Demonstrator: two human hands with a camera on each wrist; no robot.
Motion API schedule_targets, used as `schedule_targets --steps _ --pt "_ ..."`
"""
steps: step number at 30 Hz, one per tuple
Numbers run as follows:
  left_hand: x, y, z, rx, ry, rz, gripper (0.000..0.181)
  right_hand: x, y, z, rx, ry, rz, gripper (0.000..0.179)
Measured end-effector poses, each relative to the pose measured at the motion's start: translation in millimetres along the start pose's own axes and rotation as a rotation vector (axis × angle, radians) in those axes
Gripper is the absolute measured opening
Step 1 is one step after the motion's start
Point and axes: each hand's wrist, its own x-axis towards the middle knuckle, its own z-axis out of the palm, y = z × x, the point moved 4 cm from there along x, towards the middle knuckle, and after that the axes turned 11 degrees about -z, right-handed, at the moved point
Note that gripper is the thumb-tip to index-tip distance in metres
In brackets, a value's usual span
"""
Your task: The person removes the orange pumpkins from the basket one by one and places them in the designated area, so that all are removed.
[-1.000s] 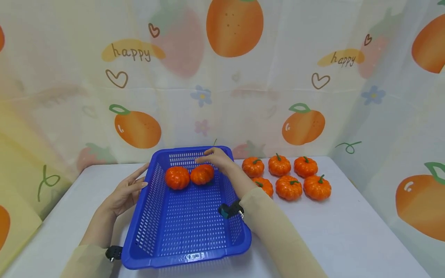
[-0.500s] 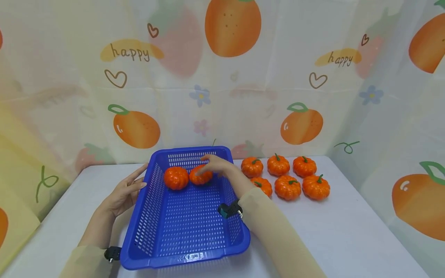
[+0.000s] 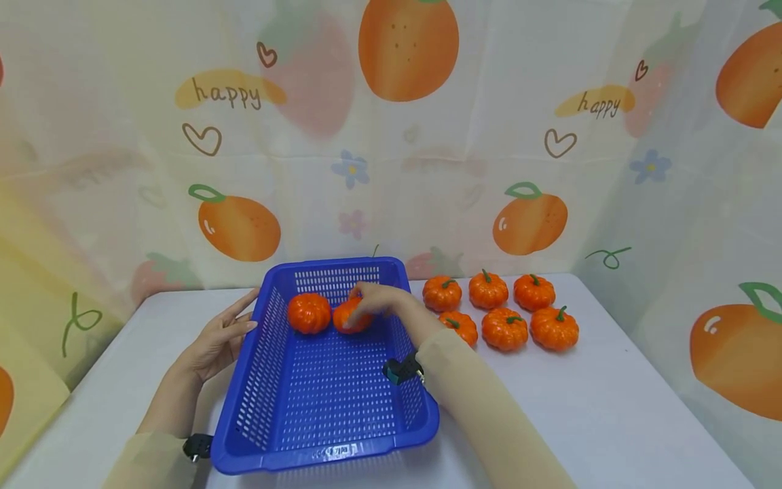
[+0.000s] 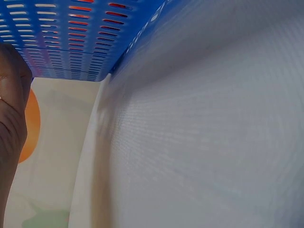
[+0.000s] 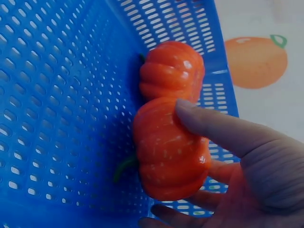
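Observation:
A blue slotted plastic basket [image 3: 336,387] stands on the white-covered table, with two small orange toy pumpkins side by side at its far end. My right hand [image 3: 381,299] reaches over the basket's right side and grips the right-hand pumpkin [image 5: 166,152]. Its thumb [image 5: 204,121] lies across that pumpkin, the other fingers partly hidden behind it; a green stem points down towards the basket floor. Beside it sits the left pumpkin [image 3: 308,314]. Along the basket's left outer wall, my left hand [image 3: 216,343] touches the rim with its fingers mostly straight.
To the right of the basket, several more orange pumpkins [image 3: 506,329] sit on the table [image 3: 611,407] in two rows. A fruit-printed curtain [image 3: 391,204] hangs behind the table and along both sides.
My right hand has come down from above the right-hand pumpkin and taken hold of it; the pumpkin has shifted slightly. The left hand stays at the basket's side.

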Motion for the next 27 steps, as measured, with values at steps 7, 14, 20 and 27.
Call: schedule_targets --steps 7,14,20,27 --pt "2.7 1.2 -3.8 -0.010 0.001 -0.011 0.069 -1.7 -3.5 -1.2 -0.006 -0.027 0.002 0.069" --pt "3.8 2.2 -7.1 -0.003 0.014 -0.030 0.070 -0.6 -4.7 -2.1 0.045 -0.049 -0.004 0.079" --pt "3.4 3.4 -4.3 -0.017 -0.013 -0.019 0.069 -0.2 -9.0 -4.3 0.126 0.000 -0.027 0.069" --pt "3.4 2.3 -5.8 -0.007 -0.005 -0.020 0.070 1.3 -20.5 -11.7 0.146 0.133 -0.101 0.073"
